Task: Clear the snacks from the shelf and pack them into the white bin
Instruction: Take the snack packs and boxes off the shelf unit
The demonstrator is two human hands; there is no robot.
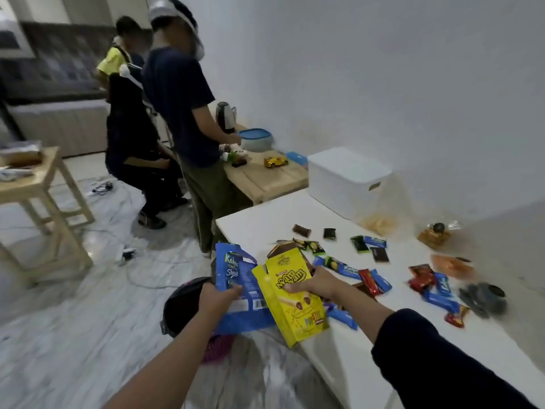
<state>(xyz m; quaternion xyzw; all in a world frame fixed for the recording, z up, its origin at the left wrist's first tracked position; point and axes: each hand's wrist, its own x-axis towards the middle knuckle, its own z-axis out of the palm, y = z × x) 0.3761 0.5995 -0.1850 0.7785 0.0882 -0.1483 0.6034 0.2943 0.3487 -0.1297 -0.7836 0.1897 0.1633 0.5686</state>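
My left hand grips an opened blue snack box at the near left edge of the white shelf top. My right hand holds an opened yellow snack box right beside it, thumb on its front. Several small wrapped snacks lie scattered on the shelf: blue bars, red packets, dark green packets and a brown one. The white bin, lid on, stands at the shelf's far end against the wall.
Clear bags of snacks lie near the wall. A black bin stands on the floor below my left hand. Three people stand or crouch by a wooden table with a kettle, blue-lidded bowl and toy car. Cables cross the floor.
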